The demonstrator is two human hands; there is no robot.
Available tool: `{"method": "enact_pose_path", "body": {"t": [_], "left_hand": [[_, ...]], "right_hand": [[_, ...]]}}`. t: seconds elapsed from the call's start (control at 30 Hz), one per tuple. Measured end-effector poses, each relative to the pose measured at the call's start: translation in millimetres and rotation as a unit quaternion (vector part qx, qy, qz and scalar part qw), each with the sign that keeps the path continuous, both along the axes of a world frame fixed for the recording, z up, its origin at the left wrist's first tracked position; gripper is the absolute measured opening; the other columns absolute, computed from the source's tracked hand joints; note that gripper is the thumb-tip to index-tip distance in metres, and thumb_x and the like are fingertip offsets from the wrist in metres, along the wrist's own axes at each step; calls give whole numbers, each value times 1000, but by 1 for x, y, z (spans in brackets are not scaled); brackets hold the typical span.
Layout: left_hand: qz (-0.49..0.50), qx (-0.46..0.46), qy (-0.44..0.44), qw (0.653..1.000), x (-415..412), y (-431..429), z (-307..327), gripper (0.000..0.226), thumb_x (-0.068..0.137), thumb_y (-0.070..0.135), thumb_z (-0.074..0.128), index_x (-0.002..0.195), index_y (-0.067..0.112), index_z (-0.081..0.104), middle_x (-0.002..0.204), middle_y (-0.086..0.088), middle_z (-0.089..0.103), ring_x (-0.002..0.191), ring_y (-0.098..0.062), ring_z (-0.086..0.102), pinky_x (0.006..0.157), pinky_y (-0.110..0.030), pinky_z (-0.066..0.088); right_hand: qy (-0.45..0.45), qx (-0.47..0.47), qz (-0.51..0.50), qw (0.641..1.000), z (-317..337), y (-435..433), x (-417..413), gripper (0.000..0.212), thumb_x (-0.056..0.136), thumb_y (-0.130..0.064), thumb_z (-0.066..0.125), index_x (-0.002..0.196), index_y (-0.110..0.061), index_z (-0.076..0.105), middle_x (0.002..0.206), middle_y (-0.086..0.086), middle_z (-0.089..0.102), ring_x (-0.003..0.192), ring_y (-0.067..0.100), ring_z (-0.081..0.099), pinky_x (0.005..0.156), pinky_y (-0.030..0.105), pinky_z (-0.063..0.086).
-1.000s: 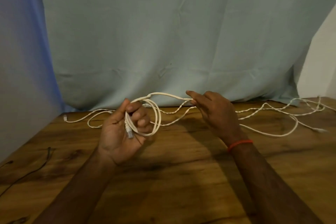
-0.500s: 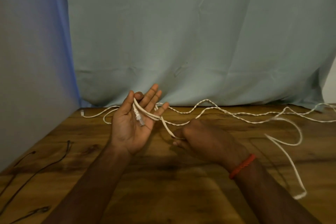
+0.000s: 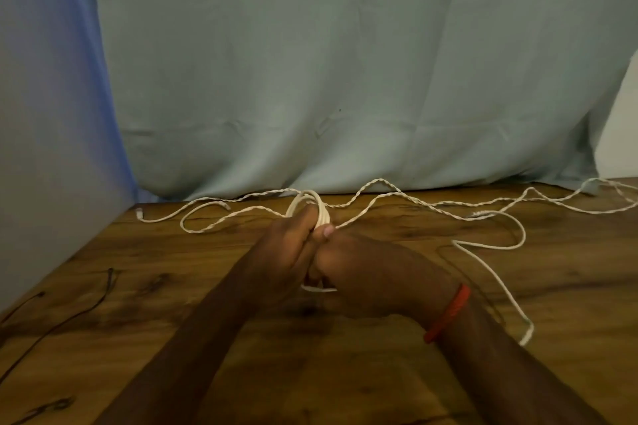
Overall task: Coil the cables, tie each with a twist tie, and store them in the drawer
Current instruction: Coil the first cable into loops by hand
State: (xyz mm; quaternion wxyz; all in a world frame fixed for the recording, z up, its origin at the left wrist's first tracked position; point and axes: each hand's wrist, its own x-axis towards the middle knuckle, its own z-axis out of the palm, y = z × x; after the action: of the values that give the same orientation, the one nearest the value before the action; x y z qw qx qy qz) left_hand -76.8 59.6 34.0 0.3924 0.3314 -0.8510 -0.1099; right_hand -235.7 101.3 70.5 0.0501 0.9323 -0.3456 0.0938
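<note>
A long white cable (image 3: 407,198) trails across the back of the wooden table (image 3: 569,286). Part of it is wound into a small coil (image 3: 316,205) that sticks up above my two hands. My left hand (image 3: 284,245) grips the coil with fingers curled round it. My right hand (image 3: 359,262) is pressed against the left, thumb up on the coil, fingers curled round the strand; a bit of white cable shows below the hands. A loose end (image 3: 526,338) lies at the right. No twist tie or drawer is in view.
A thin black cable (image 3: 69,314) lies on the table at the left. A pale blue cloth (image 3: 345,79) hangs behind the table. A grey wall (image 3: 41,183) closes the left side. A red band (image 3: 447,314) circles my right wrist.
My left hand has gone from flat and spread to curled round the coil. My right hand has come up against it, bringing more cable onto the coil.
</note>
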Motion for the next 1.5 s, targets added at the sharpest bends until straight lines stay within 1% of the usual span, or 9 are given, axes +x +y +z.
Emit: {"method": "enact_pose_path", "body": {"t": [0.13,0.37,0.5,0.63,0.73,0.93,1.2,1.37,1.5], "left_hand": [[10,-55,-42,998,-1,3,2,53,97,53,28,112,9,54,71,12,56,64,-5,54,58,-28,36],[63,-72,-135,986,6,-1,6,39,96,56,29,125,34,44,102,-5,65,90,-26,59,73,-35,43],[3,-36,-100,994,5,-1,7,50,96,58,31,123,24,56,105,6,67,94,-13,61,81,-34,46],[-31,-25,19,999,2,7,8,33,102,44,40,111,23,64,80,18,62,70,-1,56,64,-19,41],[-132,159,216,954,-7,12,12,31,99,37,44,88,19,67,57,10,47,48,-3,40,55,-25,36],[-313,362,369,797,-6,7,11,33,80,35,77,83,8,59,52,4,34,36,-5,30,58,-31,41],[-341,365,461,734,-8,8,19,36,101,35,36,82,12,54,69,-14,58,30,-4,33,41,-20,34],[-361,369,477,711,-5,5,20,37,101,39,34,82,12,51,57,-3,48,32,-7,17,36,-18,24],[-388,403,483,673,-2,2,20,34,101,36,38,75,16,49,46,6,31,34,-9,15,37,-21,20]], "right_hand": [[3,42,-68,997,19,5,-14,17,85,-27,74,102,-24,75,93,-5,67,76,10,55,68,25,49],[-136,196,-118,964,51,20,-51,32,81,-13,78,109,-30,78,84,-10,76,69,6,68,57,21,53],[-87,-20,-187,978,54,11,-63,24,82,-32,79,105,-31,79,82,-14,74,74,1,65,69,24,54],[-155,-394,-213,880,38,-6,-72,37,87,-56,67,107,-27,77,86,2,74,74,25,68,62,36,51],[-204,-478,-192,832,25,-21,-71,47,94,-60,54,119,-25,73,92,8,70,76,25,64,60,33,44],[-253,-433,-261,825,8,-33,-68,54,98,-64,39,119,-28,73,90,6,67,74,22,59,53,29,42],[-188,-404,-313,838,1,-33,-43,69,98,-64,42,49,-17,57,45,2,50,44,20,43,49,26,6],[-210,-239,-336,887,-12,-33,-17,79,97,-73,22,65,-18,68,68,5,65,69,27,64,57,35,45],[-283,-165,-312,892,-9,-31,-16,80,95,-75,24,56,-20,67,62,2,64,69,23,65,67,38,51]]}}
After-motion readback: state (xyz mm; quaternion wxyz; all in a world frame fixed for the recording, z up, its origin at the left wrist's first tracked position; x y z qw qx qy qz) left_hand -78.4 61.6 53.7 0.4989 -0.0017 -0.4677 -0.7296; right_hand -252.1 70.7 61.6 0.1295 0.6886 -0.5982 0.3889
